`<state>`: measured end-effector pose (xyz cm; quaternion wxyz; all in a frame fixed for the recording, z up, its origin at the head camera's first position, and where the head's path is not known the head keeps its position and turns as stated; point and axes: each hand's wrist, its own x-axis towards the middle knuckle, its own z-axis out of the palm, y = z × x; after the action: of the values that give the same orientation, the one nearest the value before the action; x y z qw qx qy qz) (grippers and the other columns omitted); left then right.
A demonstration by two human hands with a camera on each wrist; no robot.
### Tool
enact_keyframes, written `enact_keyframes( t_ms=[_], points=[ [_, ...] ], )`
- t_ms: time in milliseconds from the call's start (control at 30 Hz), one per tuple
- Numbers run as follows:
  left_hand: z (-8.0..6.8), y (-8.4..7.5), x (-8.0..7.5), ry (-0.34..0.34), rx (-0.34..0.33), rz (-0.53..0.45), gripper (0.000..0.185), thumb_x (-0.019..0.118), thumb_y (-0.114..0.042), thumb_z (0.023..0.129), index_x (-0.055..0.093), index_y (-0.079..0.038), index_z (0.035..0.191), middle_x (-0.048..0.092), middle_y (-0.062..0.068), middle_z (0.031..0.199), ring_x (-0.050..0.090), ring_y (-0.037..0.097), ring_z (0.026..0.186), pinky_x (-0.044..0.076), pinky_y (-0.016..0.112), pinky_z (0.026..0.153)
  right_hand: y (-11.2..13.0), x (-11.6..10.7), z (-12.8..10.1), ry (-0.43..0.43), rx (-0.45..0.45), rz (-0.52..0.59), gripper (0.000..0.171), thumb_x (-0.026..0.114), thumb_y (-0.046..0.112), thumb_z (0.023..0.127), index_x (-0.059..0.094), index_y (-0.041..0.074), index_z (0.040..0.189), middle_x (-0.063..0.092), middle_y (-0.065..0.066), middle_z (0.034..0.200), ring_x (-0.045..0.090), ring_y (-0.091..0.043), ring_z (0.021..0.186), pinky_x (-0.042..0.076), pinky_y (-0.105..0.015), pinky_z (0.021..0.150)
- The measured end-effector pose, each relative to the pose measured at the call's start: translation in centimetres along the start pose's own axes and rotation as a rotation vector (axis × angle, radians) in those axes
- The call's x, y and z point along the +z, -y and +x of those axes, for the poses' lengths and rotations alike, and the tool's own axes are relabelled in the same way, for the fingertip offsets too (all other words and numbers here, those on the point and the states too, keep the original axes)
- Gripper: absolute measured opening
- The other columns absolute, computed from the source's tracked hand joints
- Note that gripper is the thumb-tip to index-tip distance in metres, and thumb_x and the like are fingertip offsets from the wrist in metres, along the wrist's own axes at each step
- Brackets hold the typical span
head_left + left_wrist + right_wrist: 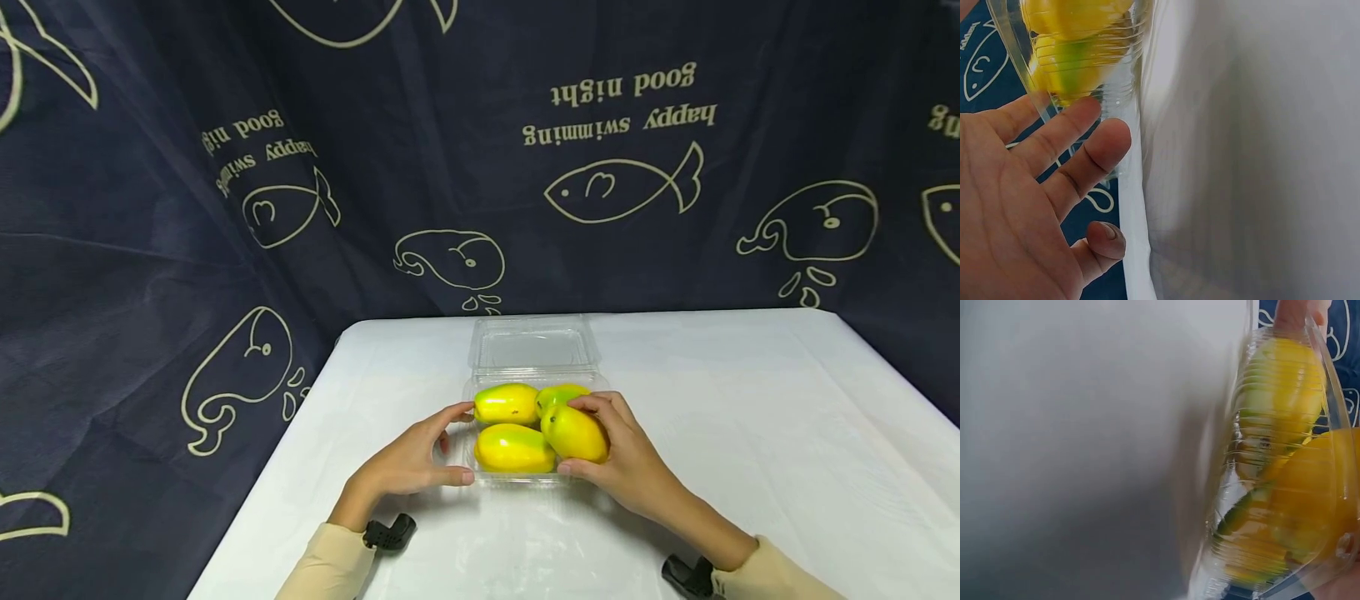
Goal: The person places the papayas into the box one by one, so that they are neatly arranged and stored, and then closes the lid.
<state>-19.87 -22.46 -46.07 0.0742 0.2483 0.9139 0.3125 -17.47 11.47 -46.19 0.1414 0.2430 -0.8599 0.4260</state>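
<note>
Right hand (622,454) is clamped on 1 yellow-green fruit (576,433): fingers on its far side, thumb at its near side by the front edge of the clear plastic box (517,479). Held fruit is at the right end of the box, tilted, partly covering the back-right fruit (557,393). Can't tell if those 2 touch.

Other 2 are in the box on the left: back-left fruit (506,404), front-left fruit (513,450), 1 behind the other. So 4 fruits total.

Left hand (412,457): thumb and fingers spread apart, grips nothing. Fingertips are right at the box's left side; contact unclear.

Lid (535,346) is folded back on the far side, on the white table (750,400). Right wrist view has the fruit showing through the ribbed box wall.

Backdrop: dark blue cloth (465,142), fish and whale outlines, upside-down lettering. Beige sleeves (327,562) on both arms, 1 black wrist unit (390,532) at each wrist.
</note>
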Motion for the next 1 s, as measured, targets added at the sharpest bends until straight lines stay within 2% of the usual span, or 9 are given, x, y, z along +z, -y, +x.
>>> enact_keyframes(
  t_ms=[300,633,867,1000],
  points=[
    [-0.1,0.0,0.0,0.001,0.003,0.002,0.097,0.081,-0.051,0.08,0.024,-0.04,0.157,0.049,-0.012,0.148,0.055,0.015,0.097,0.046,0.03,0.081,0.4,0.2,0.4,0.036,0.038,-0.023,0.075,0.094,0.029,0.068,0.05,0.019,0.128,0.045,0.0,0.126,0.053,-0.017,0.114,0.048,-0.047,0.096],
    [-0.1,-0.1,-0.2,0.002,-0.007,0.011,0.098,0.082,-0.052,0.079,0.023,-0.042,0.156,0.048,-0.015,0.148,0.055,0.014,0.097,0.046,0.031,0.082,0.6,0.4,0.4,0.047,0.059,-0.073,0.078,0.093,0.033,0.069,0.049,0.016,0.13,0.047,-0.002,0.124,0.054,-0.017,0.11,0.049,-0.045,0.094],
    [-0.1,-0.1,-0.2,0.002,-0.007,0.0,0.097,0.082,-0.051,0.079,0.023,-0.042,0.156,0.049,-0.013,0.148,0.055,0.015,0.097,0.046,0.032,0.082,1.0,0.4,0.4,0.055,0.052,-0.101,0.069,0.09,0.03,0.074,0.051,0.017,0.128,0.049,-0.003,0.123,0.054,-0.017,0.108,0.049,-0.044,0.091],
    [-0.1,-0.2,-0.2,0.001,-0.007,0.0,0.097,0.082,-0.051,0.079,0.023,-0.041,0.157,0.049,-0.013,0.148,0.055,0.016,0.098,0.046,0.032,0.082,1.4,0.7,0.2,0.045,0.093,-0.089,0.064,0.09,0.028,0.074,0.053,0.018,0.125,0.049,-0.004,0.122,0.052,-0.02,0.112,0.047,-0.046,0.092]
  ],
)
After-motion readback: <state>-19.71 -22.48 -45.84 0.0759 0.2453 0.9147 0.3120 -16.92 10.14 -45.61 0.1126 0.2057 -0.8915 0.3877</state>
